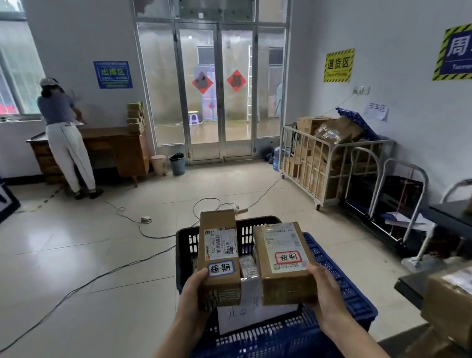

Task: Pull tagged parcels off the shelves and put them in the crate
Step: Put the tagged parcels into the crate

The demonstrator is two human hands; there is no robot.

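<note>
Just over the crate [277, 348], the left hand [192, 294] is gripping the narrow tagged box [219, 255] and the right hand [324, 290] is gripping the wider tagged box [284, 263] by their near ends; the cardboard is looking stiff and light, so holding sides and underside is probably serving best.

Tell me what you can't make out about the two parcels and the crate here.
All in the head view:
- Crate contents: mostly hidden behind the left parcel and right parcel.
- Left hand and right hand: most fingers hidden under the parcels.
- Fine print on both shipping labels: too small and blurred to read.
- Dark shelf on the right: cut off by the frame edge.
</note>
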